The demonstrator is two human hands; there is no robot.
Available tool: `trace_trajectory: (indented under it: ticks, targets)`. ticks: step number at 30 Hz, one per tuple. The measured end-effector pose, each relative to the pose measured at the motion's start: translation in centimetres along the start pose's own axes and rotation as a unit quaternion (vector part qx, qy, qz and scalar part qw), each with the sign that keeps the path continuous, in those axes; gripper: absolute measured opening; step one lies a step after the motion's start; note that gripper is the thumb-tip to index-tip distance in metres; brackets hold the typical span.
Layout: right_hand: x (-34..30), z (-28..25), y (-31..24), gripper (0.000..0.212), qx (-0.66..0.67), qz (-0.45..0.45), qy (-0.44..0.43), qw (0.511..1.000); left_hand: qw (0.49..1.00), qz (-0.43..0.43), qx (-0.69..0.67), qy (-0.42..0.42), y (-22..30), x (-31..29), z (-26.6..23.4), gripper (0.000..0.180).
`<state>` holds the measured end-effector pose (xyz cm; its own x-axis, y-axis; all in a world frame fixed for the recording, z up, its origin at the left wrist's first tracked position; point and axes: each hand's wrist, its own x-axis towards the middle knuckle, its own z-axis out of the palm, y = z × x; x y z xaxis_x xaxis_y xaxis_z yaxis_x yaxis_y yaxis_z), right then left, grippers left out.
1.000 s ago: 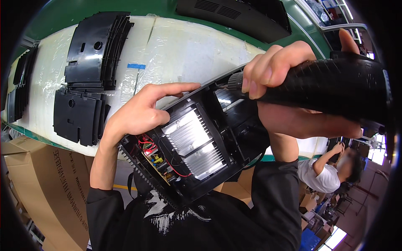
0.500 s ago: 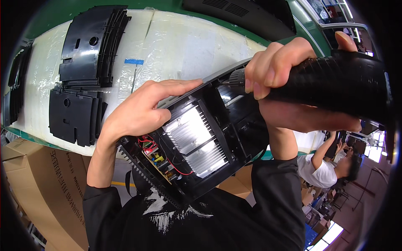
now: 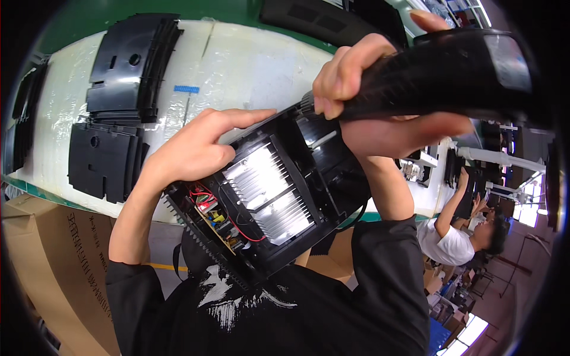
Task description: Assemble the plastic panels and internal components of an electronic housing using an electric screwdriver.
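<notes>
A black plastic housing (image 3: 329, 221) is tilted in front of my chest, its inside facing up. Within it lie a silver finned metal part (image 3: 267, 193), red wires and a small circuit board (image 3: 221, 225). My left hand (image 3: 196, 147) holds the housing's far edge, index finger stretched along the rim and thumb bent inside. In my right hand (image 3: 350, 70) is a black power screwdriver (image 3: 439, 77), fingers wrapped round its body. Its ridged collar (image 3: 307, 104) is at the housing's far rim, just beyond my left fingertip; the bit's tip cannot be made out.
Stacked black panels (image 3: 132, 68) and a second stack (image 3: 98, 160) lie on the plastic-covered table (image 3: 243, 65) at left. A dark vented casing (image 3: 314, 24) stands beyond. A cardboard box (image 3: 65, 261) is at lower left. Another person (image 3: 448, 240) works at right.
The screwdriver and my right hand have moved left and away from me, the tool swinging upward in view. The housing and my left hand have shifted slightly left.
</notes>
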<state>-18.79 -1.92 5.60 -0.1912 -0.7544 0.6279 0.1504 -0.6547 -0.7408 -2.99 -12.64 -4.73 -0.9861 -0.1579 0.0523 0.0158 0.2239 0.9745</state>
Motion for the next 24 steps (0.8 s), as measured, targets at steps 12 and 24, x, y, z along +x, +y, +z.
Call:
trace_trajectory:
  ticks: [12,24]
  targets:
    - [-7.2,-4.0,-14.8,0.068,-0.159,-0.186,0.148,0.958,0.987,-0.010,0.115,-0.115,2.8,3.6,-1.0,0.072]
    - [-20.2,-10.1,-21.8,0.075,-0.548,-0.277,0.440,0.655,0.938,0.107,0.224,-0.243,2.4,21.6,4.2,0.051]
